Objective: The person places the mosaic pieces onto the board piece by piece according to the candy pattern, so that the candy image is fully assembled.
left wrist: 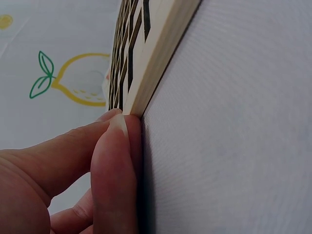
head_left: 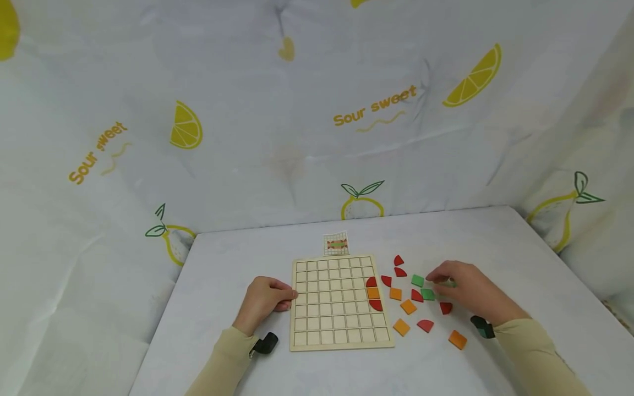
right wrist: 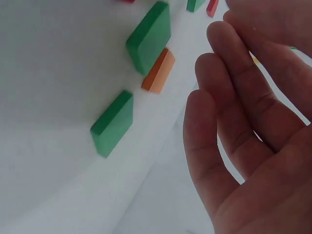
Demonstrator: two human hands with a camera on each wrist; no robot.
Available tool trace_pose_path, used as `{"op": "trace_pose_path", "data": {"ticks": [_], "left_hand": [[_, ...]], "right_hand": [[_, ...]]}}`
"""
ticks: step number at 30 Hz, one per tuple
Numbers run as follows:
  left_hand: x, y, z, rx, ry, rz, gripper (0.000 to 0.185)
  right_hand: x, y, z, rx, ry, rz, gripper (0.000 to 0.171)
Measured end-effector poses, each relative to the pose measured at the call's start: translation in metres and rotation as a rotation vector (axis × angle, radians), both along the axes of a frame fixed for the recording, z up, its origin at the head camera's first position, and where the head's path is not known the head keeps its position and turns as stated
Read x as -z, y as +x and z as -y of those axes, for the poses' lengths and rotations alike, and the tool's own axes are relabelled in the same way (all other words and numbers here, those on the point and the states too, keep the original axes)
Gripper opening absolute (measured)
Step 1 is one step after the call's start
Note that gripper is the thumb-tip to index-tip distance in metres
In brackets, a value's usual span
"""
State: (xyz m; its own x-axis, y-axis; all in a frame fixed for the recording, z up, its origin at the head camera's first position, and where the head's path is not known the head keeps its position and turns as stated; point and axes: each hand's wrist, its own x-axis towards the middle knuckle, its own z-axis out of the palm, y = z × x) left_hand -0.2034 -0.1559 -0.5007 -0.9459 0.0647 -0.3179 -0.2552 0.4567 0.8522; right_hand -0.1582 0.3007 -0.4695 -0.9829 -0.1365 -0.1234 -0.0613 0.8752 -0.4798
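A wooden grid board [head_left: 329, 313] lies flat on the table. On its right side sit an orange square [head_left: 373, 293] and two red quarter-round pieces [head_left: 376, 305], one above and one below it. My left hand [head_left: 267, 297] pinches the board's left edge between thumb and fingers, as the left wrist view also shows. Above the loose pieces to the right, my right hand [head_left: 463, 286] hovers with loosely bent fingers and no piece visible in its grasp. Near its fingertips lie a green square [head_left: 417, 280] and another green square [head_left: 428, 295]; more green shows under the hand.
A small pattern card [head_left: 337, 243] lies behind the board's far edge. Scattered right of the board are several red quarter-round pieces [head_left: 425, 325] and orange squares [head_left: 402, 327]. One orange piece [head_left: 458, 340] lies nearer the right forearm. A lemon-print cloth [head_left: 297, 137] hangs behind the table.
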Motion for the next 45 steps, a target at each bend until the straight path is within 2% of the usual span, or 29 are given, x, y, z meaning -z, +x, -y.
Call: {"op": "trace_pose_path", "data": {"ticks": [3, 7, 16, 23, 36, 45], "left_hand": [[0.001, 0.0, 0.0, 0.0, 0.001, -0.002, 0.022], [0.002, -0.001, 0.001, 0.0, 0.004, -0.003, 0.022], [0.002, -0.001, 0.001, -0.002, 0.008, -0.007, 0.021], [0.002, -0.001, 0.0, -0.005, 0.004, -0.01, 0.021], [0.004, -0.001, 0.001, 0.006, 0.009, -0.01, 0.023], [0.003, 0.0, 0.001, 0.01, 0.036, -0.015, 0.023]], "right_hand": [[0.001, 0.0, 0.006, -0.02, -0.015, 0.021, 0.023], [0.002, -0.001, 0.011, -0.051, 0.004, -0.01, 0.022], [0.002, 0.0, 0.016, -0.072, 0.022, -0.033, 0.022], [0.006, -0.003, 0.024, -0.08, 0.016, -0.015, 0.023], [0.015, -0.007, 0.032, -0.09, 0.119, -0.033, 0.022], [0.006, -0.015, 0.042, -0.097, 0.103, -0.036, 0.022]]}}
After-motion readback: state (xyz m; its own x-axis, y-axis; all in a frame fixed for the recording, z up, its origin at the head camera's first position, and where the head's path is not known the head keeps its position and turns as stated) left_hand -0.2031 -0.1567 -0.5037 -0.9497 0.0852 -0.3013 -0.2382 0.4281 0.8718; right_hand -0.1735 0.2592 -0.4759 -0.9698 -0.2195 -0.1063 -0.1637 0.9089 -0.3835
